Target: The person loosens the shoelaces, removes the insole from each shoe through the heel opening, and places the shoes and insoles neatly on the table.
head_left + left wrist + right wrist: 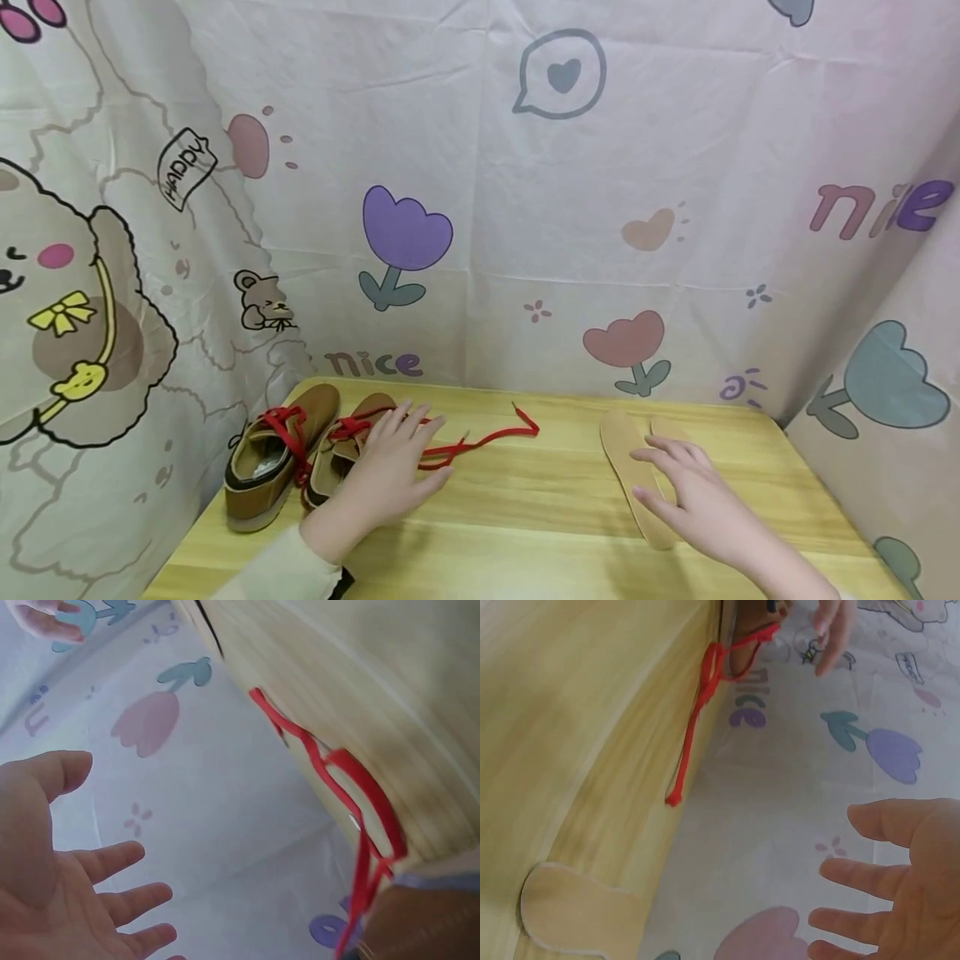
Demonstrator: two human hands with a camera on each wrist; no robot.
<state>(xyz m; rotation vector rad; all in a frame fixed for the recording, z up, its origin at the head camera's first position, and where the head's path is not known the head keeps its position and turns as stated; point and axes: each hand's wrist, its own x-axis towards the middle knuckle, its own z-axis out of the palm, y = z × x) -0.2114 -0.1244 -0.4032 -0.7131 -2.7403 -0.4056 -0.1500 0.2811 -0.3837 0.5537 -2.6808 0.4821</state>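
Two brown shoes with red laces stand on the left of the table: the outer shoe (258, 467) has its lace tied across the top, and the inner shoe (324, 467) is partly hidden by my left hand (390, 467). That hand hovers over the inner shoe with its fingers spread, holding nothing. Loose red shoelace (487, 437) trails rightward from this shoe over the wood. My right hand (693, 500) is above two tan insoles (622, 450) that lie side by side; its fingers are relaxed, with nothing in them. The right wrist view shows one insole (577, 907) flat on the table.
A light wooden table (525, 500) carries everything. Printed white cloth (487, 167) hangs behind it and along both sides, close to the table's edges. A small dark object (342, 582) shows beneath my left sleeve.
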